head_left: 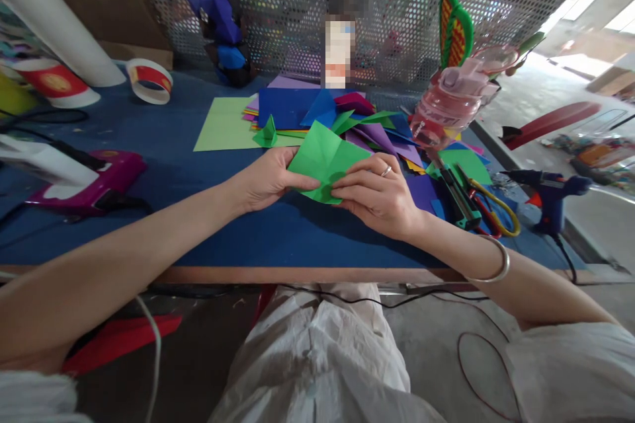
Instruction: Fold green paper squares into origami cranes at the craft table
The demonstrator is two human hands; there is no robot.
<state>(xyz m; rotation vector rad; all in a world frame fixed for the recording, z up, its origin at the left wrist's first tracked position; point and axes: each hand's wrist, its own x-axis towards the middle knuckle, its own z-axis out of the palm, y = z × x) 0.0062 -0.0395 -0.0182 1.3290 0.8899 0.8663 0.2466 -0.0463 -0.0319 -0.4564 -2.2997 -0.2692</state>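
Our left hand point(268, 178) and right hand point(380, 195) both pinch the creased green paper point(325, 162), lifted just above the blue table point(198, 211). Behind it lies a pile of coloured sheets point(317, 112); scissors point(489, 205) rest to the right.

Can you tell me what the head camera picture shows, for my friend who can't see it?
Both hands, left hand and right hand, hold a creased green paper above a blue table. Behind it lies a pile of coloured papers; a pink bottle and scissors lie to the right.
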